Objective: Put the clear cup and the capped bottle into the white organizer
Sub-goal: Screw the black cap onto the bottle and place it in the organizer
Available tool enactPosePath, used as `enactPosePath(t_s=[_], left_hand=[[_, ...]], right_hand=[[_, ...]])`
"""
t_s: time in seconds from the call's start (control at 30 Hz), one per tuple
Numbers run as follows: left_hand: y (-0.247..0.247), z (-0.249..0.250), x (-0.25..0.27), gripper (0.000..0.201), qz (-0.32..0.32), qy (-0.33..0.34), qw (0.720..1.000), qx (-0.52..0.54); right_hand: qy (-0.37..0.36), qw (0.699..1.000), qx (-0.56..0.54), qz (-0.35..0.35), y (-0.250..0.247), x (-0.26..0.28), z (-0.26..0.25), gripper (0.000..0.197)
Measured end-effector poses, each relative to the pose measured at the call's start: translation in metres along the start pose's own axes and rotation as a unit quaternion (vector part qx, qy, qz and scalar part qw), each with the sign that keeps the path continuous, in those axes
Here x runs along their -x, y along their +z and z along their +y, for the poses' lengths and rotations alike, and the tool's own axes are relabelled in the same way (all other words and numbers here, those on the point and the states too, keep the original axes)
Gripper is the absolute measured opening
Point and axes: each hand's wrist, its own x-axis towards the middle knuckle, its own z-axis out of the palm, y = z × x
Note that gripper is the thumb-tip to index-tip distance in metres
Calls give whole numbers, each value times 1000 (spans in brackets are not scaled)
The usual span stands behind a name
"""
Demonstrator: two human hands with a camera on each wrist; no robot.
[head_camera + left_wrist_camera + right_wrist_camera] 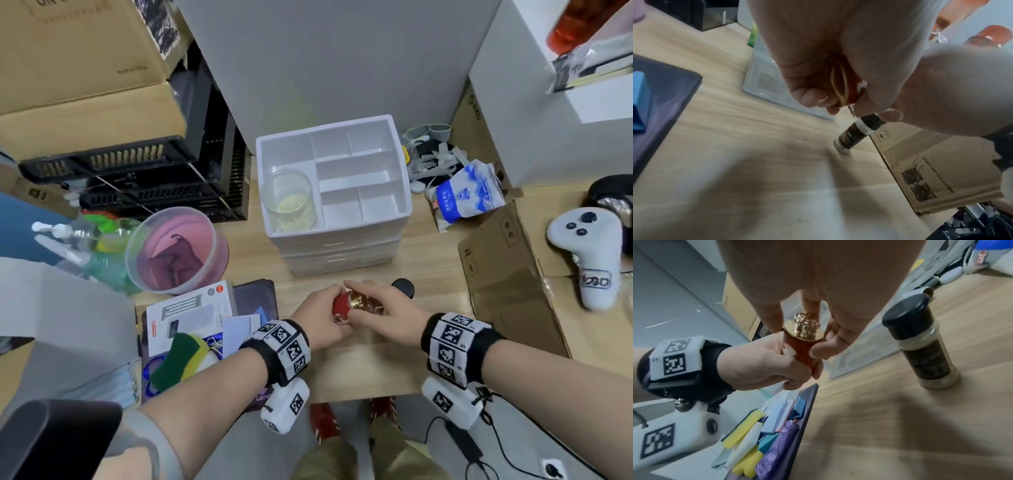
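Observation:
A small red bottle [342,307] with a gold cap [805,327] is held above the wooden table between both hands. My left hand [322,315] grips its red body [799,348]. My right hand [380,306] pinches it at the cap end, with the thumb [818,352] on the body just below the cap. The clear cup [289,202] stands upright in the large left compartment of the white organizer [406,192]. In the left wrist view only a strip of the red bottle [840,91] shows between the fingers.
A black-capped spice jar [403,287] stands just beyond my right hand. A pink bowl [176,250] and a dark tray [270,294] of papers and sponges lie left. Flat cardboard [513,274], a white controller [589,253] and a blue-white bag [466,195] lie right.

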Motion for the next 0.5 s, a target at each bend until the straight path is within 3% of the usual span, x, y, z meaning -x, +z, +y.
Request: enactPosePath(t_s=[0.23, 0.5], left_hand=[[-4, 10, 2, 27, 39, 15, 999, -18], [2, 13, 0, 29, 27, 33, 999, -11]], right_hand=[[-31, 998, 48, 14, 0, -1, 1, 51], [-11, 999, 5, 36, 12, 5, 13, 49]])
